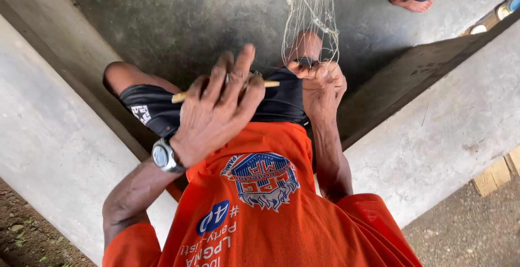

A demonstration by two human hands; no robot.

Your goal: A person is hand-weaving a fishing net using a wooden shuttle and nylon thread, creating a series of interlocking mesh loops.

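The thin white fishing net [311,15] hangs down from the top of the picture, right in front of your knees. Its bottom end is bunched up at your right hand [324,85]. Your right hand pinches the net tight between thumb and fingers, just above your black shorts [157,107].

Your left hand [216,110] is close beside it, a little to the left. Its fingers are spread wide and point up. A thin, pale wooden stick [271,84] runs across under those fingers, and they seem to hold it. One end pokes out by the shorts and the other end reaches toward your right hand. You wear a silver wristwatch [163,157] on your left wrist.

Below your hands is your orange shirt [281,218]. You sit on a grey concrete ledge [49,148]. Past your knees is the grey concrete floor [179,17]. Another person's bare foot [410,2] stands on it, far off at the top right.
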